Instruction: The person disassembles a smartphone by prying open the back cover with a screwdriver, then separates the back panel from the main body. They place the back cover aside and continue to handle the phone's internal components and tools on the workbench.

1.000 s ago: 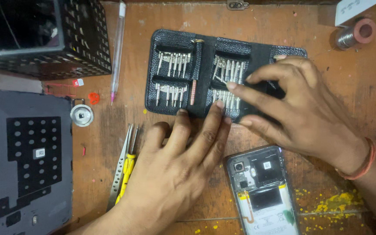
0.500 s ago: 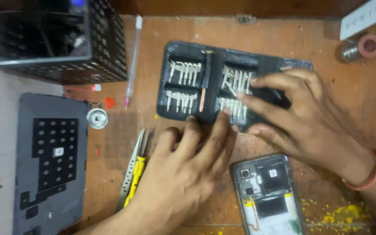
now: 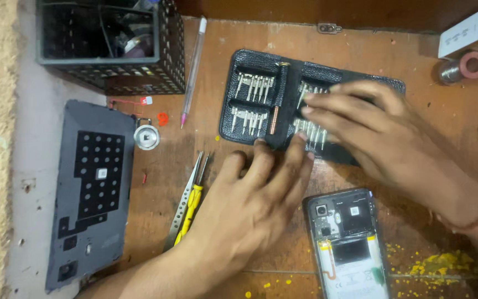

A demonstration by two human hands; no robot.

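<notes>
Bits of thin steel sit in elastic loops inside the open black leatherette screwdriver wallet [image 3: 261, 99], which lies flat at the far middle of the brown wooden tabletop [image 3: 405, 61]. The left hand [image 3: 244, 213] presses spread fingertips on the wallet's near edge, grasping nothing. The right hand [image 3: 383, 141] lies over the right-hand rows with fingers extended; whether it pinches a bit I cannot tell. The wallet looks soft, light and floppy, likely to slide unless pinned, so hold it by the spine or an edge. The bits seem stiff, small, slippery and easily dropped, best drawn by their shanks. An opened phone with exposed battery [image 3: 349, 243] lies near right, yellow-handled tweezers [image 3: 189, 207] near left
</notes>
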